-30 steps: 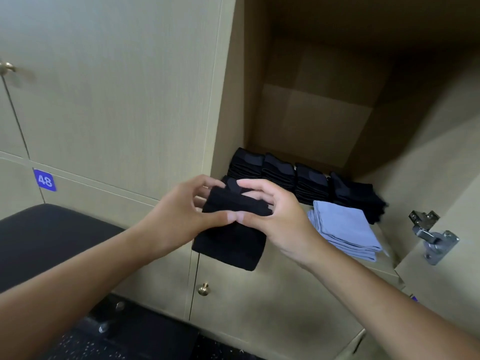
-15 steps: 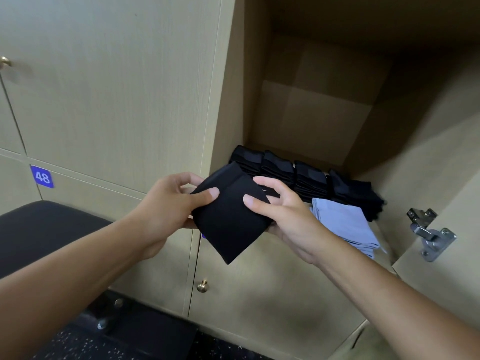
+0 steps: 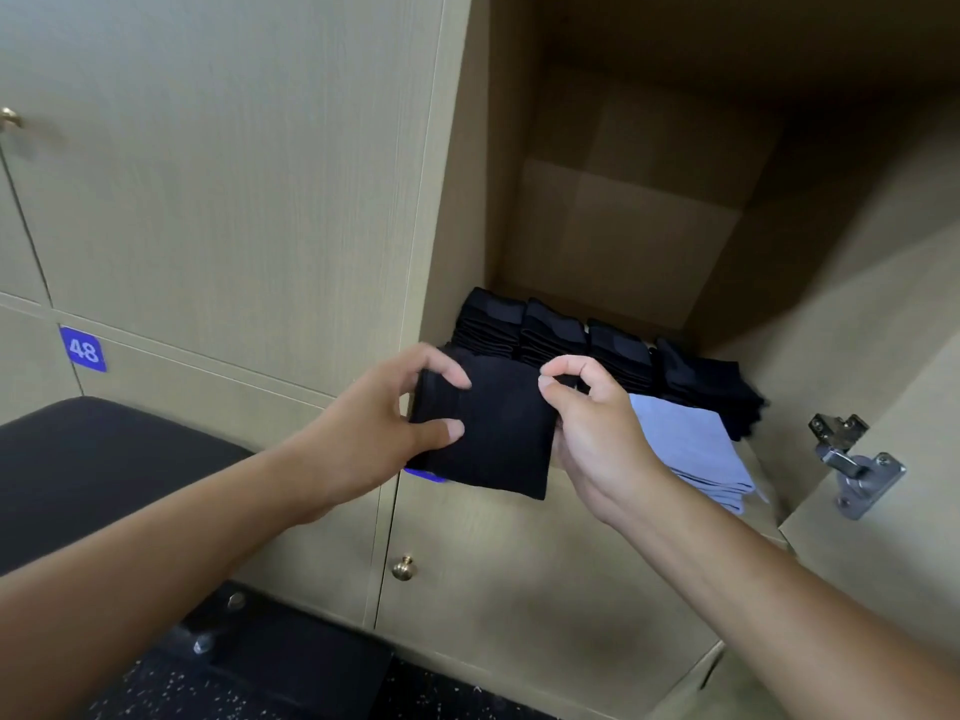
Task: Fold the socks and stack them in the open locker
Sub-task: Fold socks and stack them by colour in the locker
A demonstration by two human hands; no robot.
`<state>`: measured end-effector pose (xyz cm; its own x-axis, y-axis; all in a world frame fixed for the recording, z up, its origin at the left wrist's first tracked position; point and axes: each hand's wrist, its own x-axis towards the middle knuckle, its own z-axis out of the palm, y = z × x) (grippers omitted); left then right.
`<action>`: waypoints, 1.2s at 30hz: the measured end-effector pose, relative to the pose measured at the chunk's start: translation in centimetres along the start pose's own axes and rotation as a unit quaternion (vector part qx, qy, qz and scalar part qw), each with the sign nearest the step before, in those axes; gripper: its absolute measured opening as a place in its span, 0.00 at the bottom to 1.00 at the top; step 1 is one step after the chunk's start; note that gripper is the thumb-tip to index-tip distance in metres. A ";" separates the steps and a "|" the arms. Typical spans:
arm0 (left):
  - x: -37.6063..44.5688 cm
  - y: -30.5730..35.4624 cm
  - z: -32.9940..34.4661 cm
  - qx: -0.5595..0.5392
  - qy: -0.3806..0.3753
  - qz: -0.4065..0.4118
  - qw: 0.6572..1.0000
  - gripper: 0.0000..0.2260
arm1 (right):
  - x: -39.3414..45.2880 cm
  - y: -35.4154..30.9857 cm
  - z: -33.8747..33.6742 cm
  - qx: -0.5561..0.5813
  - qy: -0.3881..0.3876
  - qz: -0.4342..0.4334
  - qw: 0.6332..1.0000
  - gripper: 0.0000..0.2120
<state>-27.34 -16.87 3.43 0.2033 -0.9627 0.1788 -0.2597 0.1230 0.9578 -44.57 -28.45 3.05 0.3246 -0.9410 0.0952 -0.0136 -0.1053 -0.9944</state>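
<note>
From the head view, the one view there is, a folded black sock (image 3: 493, 433) is held in the air just in front of the open locker (image 3: 623, 210), level with its floor edge and not yet inside. The left hand (image 3: 363, 444) pinches the sock's left edge, thumb on the front face and fingers curled over the top corner. The right hand (image 3: 597, 433) takes the right edge, its grip a pinch at the upper right corner with the other fingers behind the cloth.

The step in hand looks like carrying the folded piece in to set it on a pile. To do it well, I would keep both pinches firm so the fold does not spring open, hold the square flat, and lower it with its edges lined up on the pile beneath before letting go. Letting one side go early would likely let the layers slide apart.

Inside the locker, four black sock stacks (image 3: 550, 330) stand side by side along the back of the floor; the rightmost looks looser and leans toward the side wall. In front of them, on the right, lies a light blue folded pile (image 3: 691, 449), close to the locker's front edge. The floor space in front of the left stacks is hidden by the hands and sock. A metal hinge (image 3: 852, 459) sits on the open door at right.
</note>
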 end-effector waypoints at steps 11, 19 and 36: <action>0.5 -0.7 -0.5 -0.035 0.035 0.007 0.999 0.15 | -0.6 -0.9 -1.6 -0.043 -0.216 0.020 0.975 0.18; 0.8 -0.8 0.2 -0.065 0.009 -0.017 0.998 0.16 | -0.1 -0.6 -2.6 -0.123 -0.173 -0.028 0.977 0.19; 1.4 -0.9 1.6 -0.010 -0.020 0.027 0.999 0.15 | 1.2 -4.4 -7.3 -0.174 -0.126 -0.046 0.976 0.24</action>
<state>-28.34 -18.72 2.50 0.1526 -0.9632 0.2213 -0.2498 0.1791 0.9516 -51.08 -31.44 7.88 0.5616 -0.8178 0.1257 -0.2785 -0.3299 -0.9020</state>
